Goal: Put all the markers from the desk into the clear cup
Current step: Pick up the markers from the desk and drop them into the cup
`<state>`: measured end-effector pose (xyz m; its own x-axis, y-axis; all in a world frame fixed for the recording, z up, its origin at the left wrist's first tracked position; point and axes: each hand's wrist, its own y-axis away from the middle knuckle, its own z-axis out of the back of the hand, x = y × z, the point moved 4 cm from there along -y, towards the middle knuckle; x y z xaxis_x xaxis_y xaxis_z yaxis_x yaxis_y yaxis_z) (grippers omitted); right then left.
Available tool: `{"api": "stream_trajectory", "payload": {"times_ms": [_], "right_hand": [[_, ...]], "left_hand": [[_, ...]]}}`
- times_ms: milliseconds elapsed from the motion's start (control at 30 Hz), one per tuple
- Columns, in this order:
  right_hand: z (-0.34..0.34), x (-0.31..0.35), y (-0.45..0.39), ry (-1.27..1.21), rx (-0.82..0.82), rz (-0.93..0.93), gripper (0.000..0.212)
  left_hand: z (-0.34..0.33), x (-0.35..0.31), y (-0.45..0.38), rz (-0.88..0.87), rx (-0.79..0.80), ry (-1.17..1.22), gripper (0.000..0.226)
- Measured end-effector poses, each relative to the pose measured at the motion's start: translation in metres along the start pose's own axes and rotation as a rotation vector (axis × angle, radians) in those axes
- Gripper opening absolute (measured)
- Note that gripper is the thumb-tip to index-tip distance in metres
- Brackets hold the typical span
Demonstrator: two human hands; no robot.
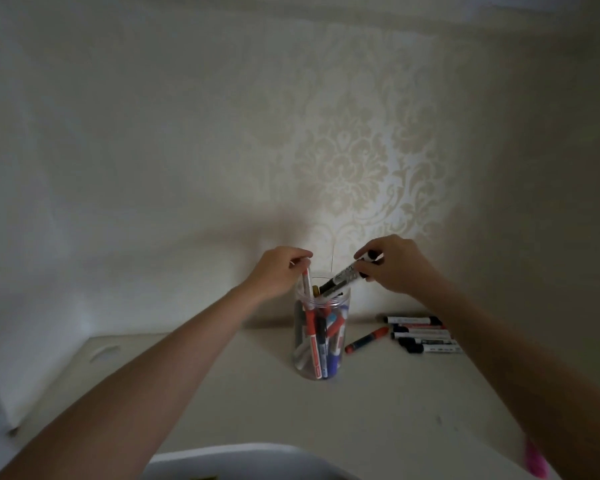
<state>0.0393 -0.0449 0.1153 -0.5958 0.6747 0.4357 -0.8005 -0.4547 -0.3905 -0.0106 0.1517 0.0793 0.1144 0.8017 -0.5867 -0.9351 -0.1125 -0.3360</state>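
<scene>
Against patterned wallpaper, my right hand (397, 263) pinches a black marker (340, 277) slanting tip-down into the clear cup (321, 341), while my left hand (281, 270) pinches a red pen (309, 306) upright inside.

Dim room; damask-patterned wallpaper (354, 161) behind a seemingly white desk (378, 403).

The clear cup (322, 336) looks like smooth, shiny see-through plastic. The markers (423, 334) look like smooth plastic with paper-like white labels. The tabletop (378, 410) is pale, flat and not shiny. The wall (354, 161) has soft-looking wallpaper with a faintly shiny flower pattern.
</scene>
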Motion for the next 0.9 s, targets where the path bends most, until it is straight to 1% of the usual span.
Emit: {"api": "stream_trajectory", "payload": {"times_ms": [67,200,267,333,367,400,433,467,500,533,600,667,733,800,833,900], "right_hand": [[-0.002,0.005,-0.005,0.029,0.053,-0.004,0.019],[-0.001,0.009,-0.016,-0.016,0.042,-0.026,0.022],[-0.003,0.010,-0.020,0.019,0.058,-0.036,0.026],[-0.007,0.009,-0.021,0.035,0.098,-0.059,0.027],[-0.010,0.009,-0.020,0.029,0.118,-0.068,0.026],[-0.013,0.007,-0.020,0.023,0.122,-0.071,0.025],[-0.013,0.006,-0.019,0.022,0.106,-0.070,0.025],[-0.012,0.006,-0.018,0.019,0.076,-0.067,0.026],[-0.009,0.006,-0.017,0.009,0.046,-0.067,0.026],[-0.007,0.006,-0.016,-0.020,0.020,-0.077,0.025],[-0.005,0.008,-0.017,-0.073,-0.007,-0.103,0.024],[-0.011,0.013,-0.020,-0.029,-0.025,-0.110,0.026],[-0.022,0.016,-0.023,-0.005,-0.034,-0.133,0.029],[-0.034,0.015,-0.023,-0.041,-0.007,-0.156,0.029],[-0.038,0.014,-0.022,-0.063,0.011,-0.157,0.029],[-0.038,0.009,-0.019,-0.078,0.007,-0.138,0.028]], "left_hand": [[-0.005,-0.002,-0.005,-0.001,0.036,-0.030,0.033],[-0.016,-0.006,-0.018,0.000,0.172,-0.152,0.032],[-0.026,-0.003,-0.023,0.003,0.241,-0.243,0.029],[-0.037,0.005,-0.021,0.040,0.286,-0.324,0.039],[-0.040,0.010,-0.020,0.045,0.288,-0.331,0.040],[-0.039,0.012,-0.018,0.049,0.264,-0.294,0.033],[-0.036,0.014,-0.017,0.023,0.211,-0.220,0.019],[-0.030,0.016,-0.015,0.017,0.122,-0.116,0.018],[-0.022,0.015,-0.012,0.006,0.045,-0.004,0.024],[-0.016,0.014,-0.010,-0.014,0.006,0.087,0.025],[-0.011,0.004,-0.006,-0.082,0.036,0.185,0.027],[-0.014,-0.008,-0.003,-0.119,0.076,0.220,0.037],[-0.017,-0.014,-0.002,-0.089,0.049,0.227,0.046],[-0.022,-0.014,0.000,-0.052,0.030,0.215,0.051],[-0.024,-0.012,0.002,-0.054,0.027,0.196,0.048],[-0.025,-0.006,0.003,-0.079,-0.011,0.162,0.030]]}}
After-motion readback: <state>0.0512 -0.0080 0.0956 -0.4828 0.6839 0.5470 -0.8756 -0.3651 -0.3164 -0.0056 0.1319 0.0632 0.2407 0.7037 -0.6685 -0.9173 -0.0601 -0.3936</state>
